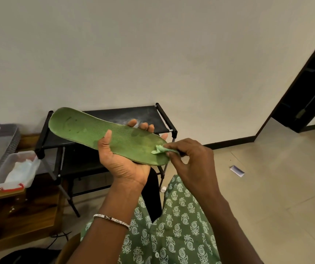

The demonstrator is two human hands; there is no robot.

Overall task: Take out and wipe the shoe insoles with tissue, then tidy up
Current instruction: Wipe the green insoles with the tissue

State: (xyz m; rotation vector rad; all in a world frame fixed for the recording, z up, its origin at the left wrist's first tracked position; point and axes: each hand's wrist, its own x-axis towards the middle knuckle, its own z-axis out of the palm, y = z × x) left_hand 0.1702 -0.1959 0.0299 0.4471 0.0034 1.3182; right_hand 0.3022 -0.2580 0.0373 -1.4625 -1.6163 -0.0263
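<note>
A green shoe insole (pixel 88 128) lies across my left hand (pixel 123 161), textured side up, its far end pointing up and left. My left thumb sits on its top and my fingers curl round its far edge. My right hand (pixel 191 161) pinches a small crumpled green tissue (pixel 160 149) and presses it onto the near right end of the insole. Dark smudges show near the insole's far end.
A black two-shelf rack (pixel 114 115) stands against the wall behind the insole. At the left, a clear plastic box (pixel 0 180) holding white tissue sits on a wooden table. A small paper scrap (pixel 237 170) lies on the tiled floor at the right.
</note>
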